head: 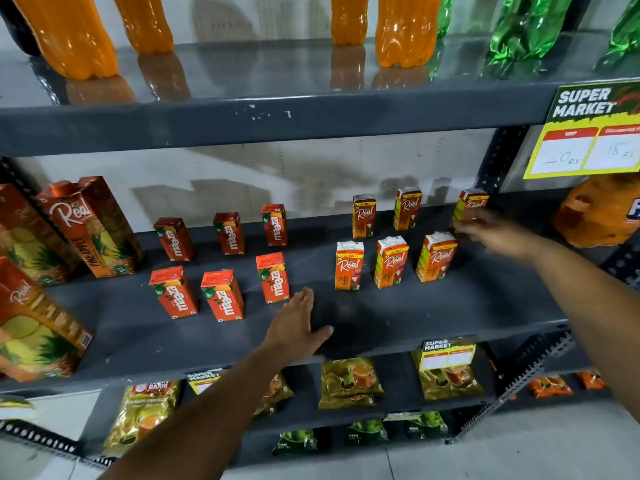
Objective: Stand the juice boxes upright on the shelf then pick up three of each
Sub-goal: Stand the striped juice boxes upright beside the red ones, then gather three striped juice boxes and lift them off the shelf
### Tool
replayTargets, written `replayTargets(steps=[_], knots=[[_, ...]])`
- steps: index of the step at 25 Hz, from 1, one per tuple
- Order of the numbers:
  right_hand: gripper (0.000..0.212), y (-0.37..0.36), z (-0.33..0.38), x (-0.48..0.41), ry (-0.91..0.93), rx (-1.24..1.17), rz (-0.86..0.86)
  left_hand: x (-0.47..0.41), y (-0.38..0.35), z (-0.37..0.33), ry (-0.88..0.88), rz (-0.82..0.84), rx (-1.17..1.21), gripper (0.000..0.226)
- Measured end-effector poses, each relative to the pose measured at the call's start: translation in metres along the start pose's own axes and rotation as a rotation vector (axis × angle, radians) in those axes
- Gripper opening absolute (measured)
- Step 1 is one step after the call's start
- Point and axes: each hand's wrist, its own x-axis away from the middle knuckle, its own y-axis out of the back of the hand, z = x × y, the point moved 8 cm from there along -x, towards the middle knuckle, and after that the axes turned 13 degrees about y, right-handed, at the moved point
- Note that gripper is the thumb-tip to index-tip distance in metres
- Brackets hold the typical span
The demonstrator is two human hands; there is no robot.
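Several small red Maaza boxes point(223, 294) stand upright in two rows on the dark grey shelf point(450, 306), left of centre. Several small orange Real boxes point(390, 261) stand upright in two rows to their right. My left hand point(296, 325) lies flat and open on the shelf, just below the front right Maaza box point(273, 277), holding nothing. My right hand point(498, 233) is blurred, fingers spread, right beside the back right Real box point(471, 204); whether it touches that box I cannot tell.
Tall Real pineapple cartons point(91, 225) stand at the shelf's left end. An orange pack point(599, 213) sits at the far right under a yellow price tag point(588, 133). Orange and green bottles point(405, 29) line the shelf above. Pouches point(349, 381) fill the shelves below.
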Motion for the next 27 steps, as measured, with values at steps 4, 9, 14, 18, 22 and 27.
replayTargets(steps=[4,9,14,18,22,27], knots=[[0.079,-0.014,-0.048,0.025,-0.039,-0.134,0.115,-0.033,0.019,-0.021,0.173,0.066,0.42,0.111],[0.075,-0.064,-0.063,0.018,-0.023,-0.24,0.176,-0.064,0.013,-0.043,0.154,0.039,0.482,0.092],[0.052,-0.081,-0.051,-0.008,0.018,-0.102,0.219,-0.076,0.006,-0.048,0.127,0.04,0.568,0.057],[0.04,-0.105,-0.033,-0.017,0.104,-0.088,0.319,-0.087,-0.011,-0.059,0.099,0.124,0.547,0.062],[0.058,-0.115,-0.034,-0.027,0.128,-0.084,0.369,-0.095,-0.02,-0.06,0.104,0.169,0.558,0.071],[0.067,-0.126,-0.037,-0.026,0.143,-0.141,0.326,-0.093,-0.023,-0.07,0.182,0.046,0.465,0.076]])
